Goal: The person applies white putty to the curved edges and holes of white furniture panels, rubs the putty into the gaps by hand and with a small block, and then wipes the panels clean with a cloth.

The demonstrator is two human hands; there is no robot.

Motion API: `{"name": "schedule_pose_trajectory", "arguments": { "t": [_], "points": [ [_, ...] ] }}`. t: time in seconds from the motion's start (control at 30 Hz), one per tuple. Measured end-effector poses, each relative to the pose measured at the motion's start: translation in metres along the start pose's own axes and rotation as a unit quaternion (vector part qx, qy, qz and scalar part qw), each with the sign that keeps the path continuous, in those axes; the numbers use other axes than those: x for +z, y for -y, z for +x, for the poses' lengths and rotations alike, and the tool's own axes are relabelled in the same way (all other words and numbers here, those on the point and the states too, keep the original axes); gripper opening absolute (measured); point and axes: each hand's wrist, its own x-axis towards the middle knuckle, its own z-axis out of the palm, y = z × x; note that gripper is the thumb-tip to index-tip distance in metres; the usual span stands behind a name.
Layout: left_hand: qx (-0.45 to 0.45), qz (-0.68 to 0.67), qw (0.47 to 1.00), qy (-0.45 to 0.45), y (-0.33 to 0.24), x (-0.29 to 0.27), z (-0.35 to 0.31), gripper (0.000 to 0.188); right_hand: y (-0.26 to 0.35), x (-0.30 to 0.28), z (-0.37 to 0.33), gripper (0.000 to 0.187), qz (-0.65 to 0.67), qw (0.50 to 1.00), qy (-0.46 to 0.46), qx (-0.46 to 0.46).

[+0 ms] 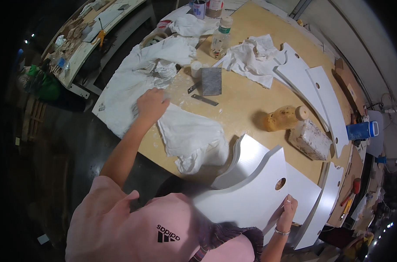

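White panel (246, 194) in right fingers (289, 204), cloth (192, 133) beside left fingers (157, 96)

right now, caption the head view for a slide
Left hand at a white cloth, right hand holding a wavy-edged white panel

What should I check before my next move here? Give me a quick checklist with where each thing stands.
1. Right hand on the edge of the top white panel: ok.
2. Left hand gripping the white cloth: cannot tell; the undersides of the fingers are hidden.
3. Loose metal strips apart from that panel: ok; they lie near the grey block.
4. Tabletop free of residue: not ok; white specks show near the strips.
5. Cap on the amber bottle: ok; how tight, cannot tell.
6. Panel surface free of fine scratches: cannot tell; too small to see.
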Motion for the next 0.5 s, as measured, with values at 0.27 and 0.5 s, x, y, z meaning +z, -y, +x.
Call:
{"name": "schedule_pose_trajectory", "arguments": {
  "t": [0.27,0.5],
  "points": [
    [0.066,-0.693,0.715,0.074,-0.099,-0.108,-0.008,0.035,0.017,0.015,-0.004,0.039,-0.021,0.997,-0.040,-0.065],
    [-0.064,-0.864,0.371,0.333,-0.121,-0.090,-0.019,0.033,0.018,0.012,0.000,0.040,-0.034,0.996,-0.019,-0.085]
  ]
}}
